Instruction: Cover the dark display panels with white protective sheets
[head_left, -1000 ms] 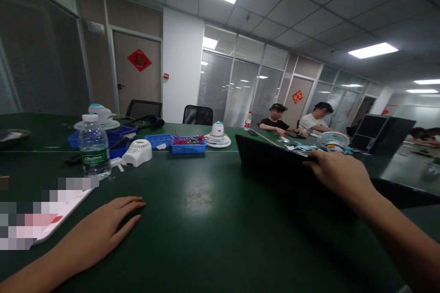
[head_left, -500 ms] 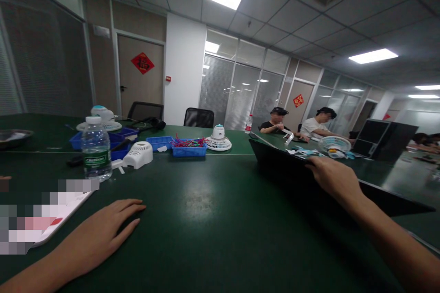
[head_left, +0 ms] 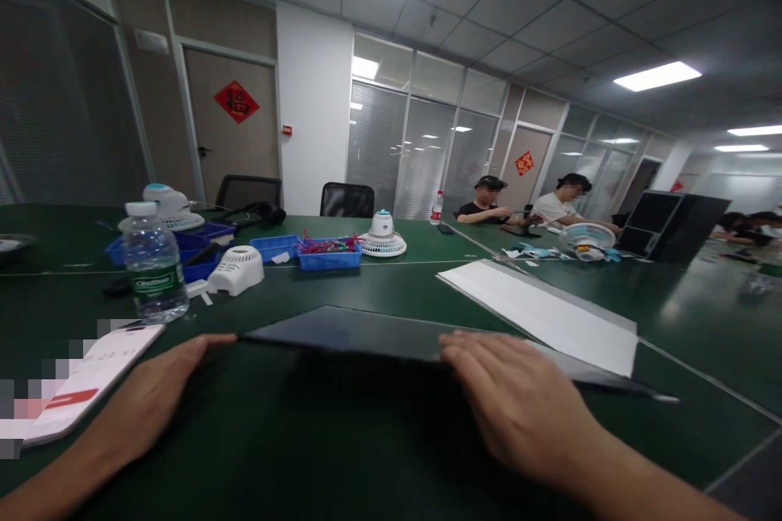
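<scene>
A thin, dark, flat panel (head_left: 366,330) is held low over the green table (head_left: 257,440), its far side tilted up. My right hand (head_left: 519,399) grips its near edge right of the middle, fingers laid over the top and thumb hidden. At the panel's left corner, my left hand (head_left: 162,383) has its fingertips on it; how the thumb sits cannot be made out. Behind the panel lies a white sheet (head_left: 543,313) with a greyish border. Close by my left hand is a phone (head_left: 103,378) with a lit screen, partly pixelated.
A water bottle (head_left: 152,264) stands left, by a white plastic housing (head_left: 238,270). Behind are blue trays (head_left: 330,260), one with coloured wires, and a white fan part (head_left: 383,236). A fan cage (head_left: 587,240) and black cabinet (head_left: 669,228) stand right; two people sit beyond.
The dark panel has come left and down from the right side, in my right hand. My left hand has shifted left, to the panel's corner. The white sheet is now uncovered.
</scene>
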Demonstrator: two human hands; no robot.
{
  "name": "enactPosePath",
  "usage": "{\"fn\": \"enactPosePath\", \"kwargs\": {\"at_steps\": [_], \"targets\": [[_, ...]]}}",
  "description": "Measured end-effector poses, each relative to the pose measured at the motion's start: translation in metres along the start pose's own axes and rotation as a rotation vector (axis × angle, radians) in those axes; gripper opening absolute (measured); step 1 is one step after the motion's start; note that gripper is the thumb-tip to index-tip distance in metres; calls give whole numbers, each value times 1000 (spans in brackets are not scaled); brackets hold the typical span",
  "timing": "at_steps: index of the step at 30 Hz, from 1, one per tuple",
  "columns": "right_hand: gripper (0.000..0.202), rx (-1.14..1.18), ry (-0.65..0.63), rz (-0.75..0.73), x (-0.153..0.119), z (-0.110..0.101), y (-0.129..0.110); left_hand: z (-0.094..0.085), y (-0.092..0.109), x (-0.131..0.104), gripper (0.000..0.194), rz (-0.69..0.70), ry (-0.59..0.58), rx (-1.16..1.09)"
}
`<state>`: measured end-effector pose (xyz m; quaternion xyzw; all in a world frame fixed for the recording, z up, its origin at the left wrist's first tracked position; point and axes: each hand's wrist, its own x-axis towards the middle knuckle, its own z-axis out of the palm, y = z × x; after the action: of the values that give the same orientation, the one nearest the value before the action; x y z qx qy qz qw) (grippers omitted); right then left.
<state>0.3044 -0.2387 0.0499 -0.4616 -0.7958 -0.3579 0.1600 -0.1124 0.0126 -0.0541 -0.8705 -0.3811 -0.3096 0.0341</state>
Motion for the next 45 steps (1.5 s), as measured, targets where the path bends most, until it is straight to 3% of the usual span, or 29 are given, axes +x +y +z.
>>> {"fn": "enactPosePath", "kwargs": {"at_steps": [3,6,8,11,15,19,21,23,26,30,36,40,45], "targets": [[39,116,-78,-105,-4,26,-37,-8,-1,0,52,-108,-74,-112],[44,308,-272,-154,1,52,-34,-12,13,1,49,-39,-128,-131],[47,369,-423,-32,8,69,-4,-13,22,1,43,60,-254,-76],[50,208,-566,369,13,95,70,-12,25,-1,58,172,-434,-2],[72,-22,-618,772,-18,129,153,-13,23,-10,84,230,-464,-27],[85,-129,-711,1075,-67,154,182,-18,37,-11,85,158,-344,19],[78,-140,-738,1097,-82,163,186,-23,45,-6,80,192,-459,30],[65,-158,-757,1064,-87,169,188,-27,51,0,76,170,-496,36],[43,-195,-786,984,-81,174,185,-30,55,5,74,85,-539,41],[39,-247,-763,881,-63,168,170,-30,53,2,72,-33,-566,11],[31,-280,-581,734,-24,144,138,-22,37,-2,66,-70,-516,-25],[32,-128,-501,486,7,136,89,-12,30,-6,81,-81,-457,-15],[31,125,-487,173,30,129,15,-7,38,-9,102,-84,-383,38]]}}
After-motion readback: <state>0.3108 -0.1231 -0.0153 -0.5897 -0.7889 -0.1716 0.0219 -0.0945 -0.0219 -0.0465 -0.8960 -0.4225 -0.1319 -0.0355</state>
